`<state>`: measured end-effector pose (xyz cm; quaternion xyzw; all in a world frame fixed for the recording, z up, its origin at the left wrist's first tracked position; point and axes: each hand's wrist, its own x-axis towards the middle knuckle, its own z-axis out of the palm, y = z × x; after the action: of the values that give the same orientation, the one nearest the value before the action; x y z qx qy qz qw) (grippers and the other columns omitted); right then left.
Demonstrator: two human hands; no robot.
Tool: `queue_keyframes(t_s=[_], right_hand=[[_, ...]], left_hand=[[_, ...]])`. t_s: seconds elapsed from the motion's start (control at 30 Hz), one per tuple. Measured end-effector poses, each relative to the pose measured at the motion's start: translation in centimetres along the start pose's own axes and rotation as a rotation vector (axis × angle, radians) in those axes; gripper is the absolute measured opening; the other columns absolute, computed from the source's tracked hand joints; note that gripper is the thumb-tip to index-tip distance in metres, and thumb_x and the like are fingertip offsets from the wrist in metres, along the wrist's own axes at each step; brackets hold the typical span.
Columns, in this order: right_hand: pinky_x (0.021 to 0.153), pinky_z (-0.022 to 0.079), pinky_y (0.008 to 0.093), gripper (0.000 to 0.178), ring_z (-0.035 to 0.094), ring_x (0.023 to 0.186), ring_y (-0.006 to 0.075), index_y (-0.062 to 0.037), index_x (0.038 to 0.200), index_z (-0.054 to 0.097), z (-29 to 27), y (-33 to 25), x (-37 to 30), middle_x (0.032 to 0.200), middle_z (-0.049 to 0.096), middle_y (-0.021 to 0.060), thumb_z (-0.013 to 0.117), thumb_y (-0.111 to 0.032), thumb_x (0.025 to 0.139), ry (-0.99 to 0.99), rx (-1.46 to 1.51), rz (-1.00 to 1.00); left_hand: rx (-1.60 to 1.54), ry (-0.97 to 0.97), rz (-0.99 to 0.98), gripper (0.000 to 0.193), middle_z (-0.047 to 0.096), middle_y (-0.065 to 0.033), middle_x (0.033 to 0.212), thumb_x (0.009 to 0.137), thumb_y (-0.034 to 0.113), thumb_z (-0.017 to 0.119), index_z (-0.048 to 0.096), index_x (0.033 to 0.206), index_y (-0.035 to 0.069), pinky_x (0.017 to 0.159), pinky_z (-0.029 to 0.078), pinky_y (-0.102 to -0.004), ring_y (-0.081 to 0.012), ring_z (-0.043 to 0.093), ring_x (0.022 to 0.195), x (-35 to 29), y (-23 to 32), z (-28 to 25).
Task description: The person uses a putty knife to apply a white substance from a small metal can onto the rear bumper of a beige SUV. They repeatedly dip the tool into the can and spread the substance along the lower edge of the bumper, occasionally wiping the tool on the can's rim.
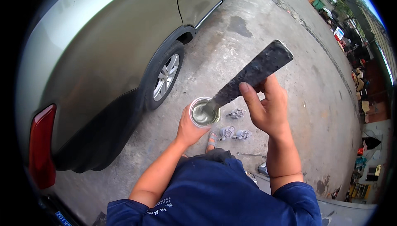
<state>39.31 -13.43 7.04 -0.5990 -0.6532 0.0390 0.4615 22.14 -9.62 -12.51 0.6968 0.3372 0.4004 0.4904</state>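
Observation:
My left hand point(187, 127) is wrapped round the side of a clear plastic cup point(202, 98). Inside the cup lies a glossy grey-green liquid point(201, 114) that looks like metallic paint. My right hand point(269, 108) grips a flat, dark, crusted stirring stick point(256, 70) between thumb and fingers. The stick slants from upper right to lower left, its broad end up. Its narrow, grey-coated end dips into the cup; the tip is hidden in the liquid. Both hands are in front of my body, above the concrete floor.
A car point(99, 52) stands close on my left, with its rear wheel point(165, 77) and red tail light point(42, 147). Several crumpled, paper-like bundles point(226, 133) lie on the floor near my sandalled foot point(212, 138). A metal can point(263, 168) is by my right elbow. Clutter lines the far right.

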Motion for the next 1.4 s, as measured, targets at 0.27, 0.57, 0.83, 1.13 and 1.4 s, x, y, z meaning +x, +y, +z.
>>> queue_keyframes(t_s=[0.27, 0.57, 0.83, 1.13, 1.4], right_hand=[[0.056, 0.052, 0.0308, 0.012, 0.067, 0.065, 0.0199, 0.0012, 0.094, 0.061, -1.4, 0.4, -1.0, 0.077, 0.068, 0.0108, 0.068, -0.002, 0.086, 0.036, 0.08, 0.057], [0.057, 0.051, 0.0311, 0.017, 0.065, 0.062, 0.0216, 0.0024, 0.097, 0.06, -2.2, 0.6, -1.0, 0.078, 0.067, 0.0116, 0.069, -0.001, 0.083, -0.011, 0.058, -0.038], [0.058, 0.052, 0.0329, 0.016, 0.066, 0.067, 0.0249, 0.003, 0.097, 0.06, -2.9, 0.8, -1.5, 0.081, 0.067, 0.0142, 0.068, -0.001, 0.084, -0.038, 0.027, -0.151], [0.06, 0.051, 0.0328, 0.016, 0.065, 0.065, 0.0262, 0.0013, 0.094, 0.06, -3.8, 1.4, -2.2, 0.079, 0.067, 0.0129, 0.07, -0.001, 0.082, -0.105, -0.025, -0.136], [0.057, 0.049, 0.0368, 0.021, 0.064, 0.067, 0.0313, 0.0003, 0.096, 0.061, -2.7, 0.4, -2.1, 0.08, 0.064, 0.0148, 0.072, -0.001, 0.078, -0.246, 0.08, -0.246]], left_hand=[[-0.02, 0.028, -0.025, 0.074, 0.059, -0.0153, 0.121, 0.064, 0.013, 0.086, 0.05, 0.128, 0.003, 0.098, 0.045, -0.0404, -0.0315, 0.057, 0.114, 0.7, 1.6, 0.2], [-0.044, 0.029, -0.015, 0.07, 0.06, -0.0154, 0.121, 0.066, 0.012, 0.085, 0.05, 0.126, 0.003, 0.097, 0.046, -0.0407, -0.0309, 0.058, 0.114, 0.8, 1.3, 1.5], [-0.063, 0.042, 0.017, 0.071, 0.06, -0.0154, 0.12, 0.065, 0.013, 0.086, 0.051, 0.126, 0.003, 0.097, 0.046, -0.0398, -0.0307, 0.058, 0.113, 1.2, 1.2, 2.0], [0.001, -0.014, -0.005, 0.074, 0.059, -0.0157, 0.122, 0.065, 0.017, 0.087, 0.051, 0.127, 0.003, 0.096, 0.047, -0.0398, -0.0311, 0.058, 0.114, 1.9, 1.3, 1.9], [0.029, -0.082, 0.011, 0.072, 0.062, -0.0158, 0.119, 0.065, 0.016, 0.087, 0.052, 0.126, 0.003, 0.093, 0.049, -0.0397, -0.0307, 0.061, 0.111, 2.3, 1.5, 1.9]])
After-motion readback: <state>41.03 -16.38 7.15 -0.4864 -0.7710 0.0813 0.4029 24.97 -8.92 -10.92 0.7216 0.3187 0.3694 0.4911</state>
